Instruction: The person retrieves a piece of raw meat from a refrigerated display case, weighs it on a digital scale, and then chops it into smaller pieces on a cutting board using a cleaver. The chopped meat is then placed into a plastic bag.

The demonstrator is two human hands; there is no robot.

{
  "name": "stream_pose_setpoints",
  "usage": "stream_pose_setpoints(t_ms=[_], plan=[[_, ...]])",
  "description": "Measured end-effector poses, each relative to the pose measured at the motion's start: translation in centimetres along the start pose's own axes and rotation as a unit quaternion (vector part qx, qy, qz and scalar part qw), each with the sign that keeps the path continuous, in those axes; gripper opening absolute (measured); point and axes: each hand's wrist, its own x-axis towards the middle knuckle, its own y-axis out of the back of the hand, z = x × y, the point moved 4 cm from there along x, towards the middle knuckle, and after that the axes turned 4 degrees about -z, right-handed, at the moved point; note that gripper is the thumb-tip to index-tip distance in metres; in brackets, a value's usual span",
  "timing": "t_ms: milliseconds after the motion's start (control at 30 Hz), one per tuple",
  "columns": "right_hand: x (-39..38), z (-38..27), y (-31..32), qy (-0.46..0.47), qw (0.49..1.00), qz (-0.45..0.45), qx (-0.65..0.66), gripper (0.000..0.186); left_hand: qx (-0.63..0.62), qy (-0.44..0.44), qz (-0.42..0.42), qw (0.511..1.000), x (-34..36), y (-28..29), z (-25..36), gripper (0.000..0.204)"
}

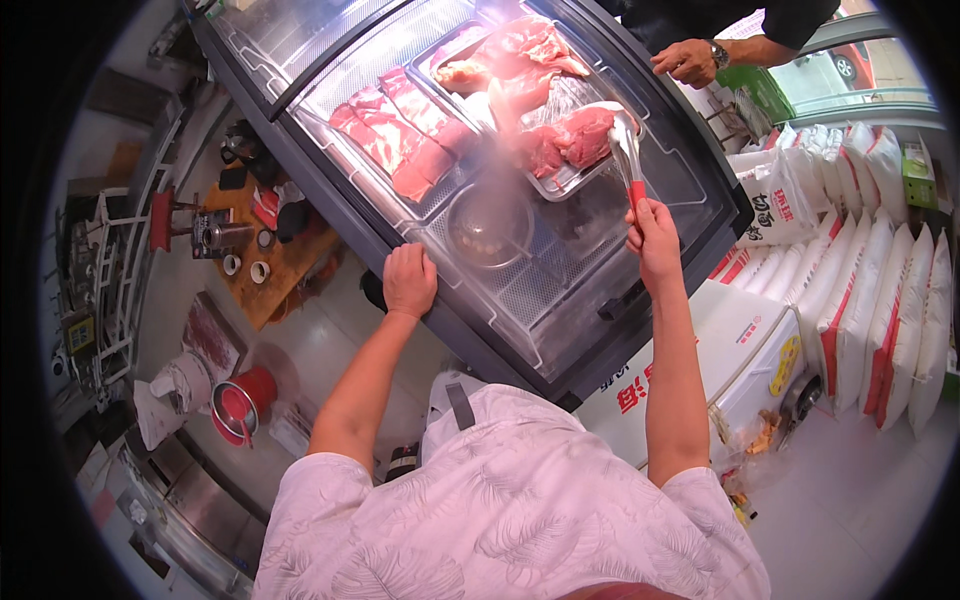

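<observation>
A dark-framed, lit display case (672,345) with raw meat fills the upper middle. My left hand (410,280) has its fingers curled over the case's near-left edge. My right hand (656,240) is closed round the red handle of metal tongs (628,160). The tongs' upper end lies against a dark red piece of meat (585,138) at the right of a tray; whether they pinch it I cannot tell. Paler cuts (530,55) share that tray. Thick strips of meat (405,130) lie in another tray to its left. A round strainer (490,225) sits nearer me, partly blurred by haze.
A person's hand (690,62) wearing a watch is beyond the case at upper right. White sacks (840,290) are stacked on the right, beside a white chest freezer (690,350). At left are a wooden table (262,290) with jars and a red bucket (255,390).
</observation>
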Motion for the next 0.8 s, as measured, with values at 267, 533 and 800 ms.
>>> stream_pose_setpoints(t_ms=[267,533,800], plan=[[3.3,1.0,-1.5,0.078,0.986,0.017,-0.148,0.032,0.005,-0.002,0.002,1.0,-0.1,0.2,0.1,0.01],[4.3,3.1,-0.1,-0.001,0.973,0.066,-0.22,0.03,-0.004,-0.004,0.005,1.0,0.3,0.4,0.5,0.01],[4.1,3.2,-0.4,-0.02,0.974,0.064,-0.218,0.031,0.003,-0.016,0.013,1.0,0.3,0.4,0.5,0.01]])
